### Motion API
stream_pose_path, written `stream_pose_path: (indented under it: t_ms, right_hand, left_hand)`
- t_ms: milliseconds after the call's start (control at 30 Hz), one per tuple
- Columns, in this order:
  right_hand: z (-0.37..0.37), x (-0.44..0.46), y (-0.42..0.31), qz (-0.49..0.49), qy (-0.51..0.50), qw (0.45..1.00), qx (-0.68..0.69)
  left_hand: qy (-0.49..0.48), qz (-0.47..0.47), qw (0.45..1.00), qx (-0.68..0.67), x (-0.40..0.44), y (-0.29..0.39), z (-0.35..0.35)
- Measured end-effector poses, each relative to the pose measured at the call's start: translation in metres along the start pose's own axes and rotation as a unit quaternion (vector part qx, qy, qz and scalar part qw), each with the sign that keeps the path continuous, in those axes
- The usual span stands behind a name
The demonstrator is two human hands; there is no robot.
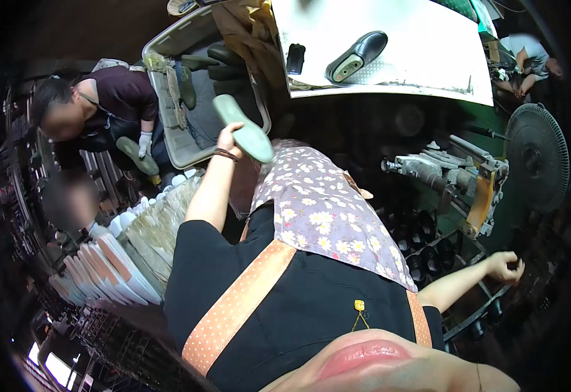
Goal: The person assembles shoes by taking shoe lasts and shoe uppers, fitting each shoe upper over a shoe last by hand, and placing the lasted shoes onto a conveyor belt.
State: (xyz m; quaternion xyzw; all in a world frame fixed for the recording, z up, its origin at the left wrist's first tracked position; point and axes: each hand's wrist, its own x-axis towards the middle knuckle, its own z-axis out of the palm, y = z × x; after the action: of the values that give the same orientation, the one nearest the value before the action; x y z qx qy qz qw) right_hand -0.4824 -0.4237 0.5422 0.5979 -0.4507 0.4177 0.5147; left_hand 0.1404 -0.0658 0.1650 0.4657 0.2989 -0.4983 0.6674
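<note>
My left hand (229,139) is closed round the edge of a pale green shoe sole (243,129), held up beside the grey bin (264,117). The sole's broad flat face is turned toward me. Off to the other side, my right hand (504,268) hangs with loosely curled fingers, and I see nothing held in it. It is nearest to a dark metal rack (481,313) with black shoes (423,258) on it. On the white table (429,65) ahead lies a black shoe (357,57) with part of its underside showing.
A small black object (295,59) lies on the table. Dark shoes fill part of the bin. To the left, a co-worker (115,98) holds a greenish sole in a gloved hand. Pale sole-shaped pieces (112,261) stand in rows. At right are a machine (442,173) and a fan (537,157).
</note>
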Motion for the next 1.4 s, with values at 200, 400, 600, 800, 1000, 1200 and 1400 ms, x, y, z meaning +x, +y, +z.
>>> stream_pose_path:
  t_ms: [200, 400, 600, 800, 1000, 1200, 1400]
  right_hand:
    - [0.007, -0.018, -0.121, 0.003, -0.148, 0.981, 0.126]
    - [-0.016, -0.053, -0.223, 0.016, -0.348, 0.912, 0.215]
    - [-0.070, -0.077, -0.272, 0.096, -0.490, 0.827, 0.259]
    - [-0.124, -0.097, -0.277, 0.209, -0.559, 0.764, 0.244]
    - [-0.148, -0.123, -0.276, 0.318, -0.565, 0.714, 0.262]
    - [-0.117, -0.135, -0.294, 0.555, -0.514, 0.509, 0.410]
    - [-0.077, -0.079, -0.276, 0.621, -0.348, 0.039, 0.702]
  left_hand:
    - [0.332, 0.369, 0.805, 0.327, 0.085, 0.048, -0.016]
    - [-0.006, 0.559, 0.703, 0.440, 0.065, 0.082, 0.188]
    - [-0.028, 0.633, 0.573, 0.519, 0.130, 0.097, 0.351]
    - [0.009, 0.527, 0.630, 0.571, 0.154, 0.115, 0.438]
    - [-0.147, 0.374, 0.794, 0.456, 0.148, 0.091, 0.436]
    - [-0.474, -0.035, 0.832, 0.287, 0.016, 0.047, 0.392]
    - [-0.676, 0.350, 0.420, 0.493, -0.097, -0.039, 0.415]
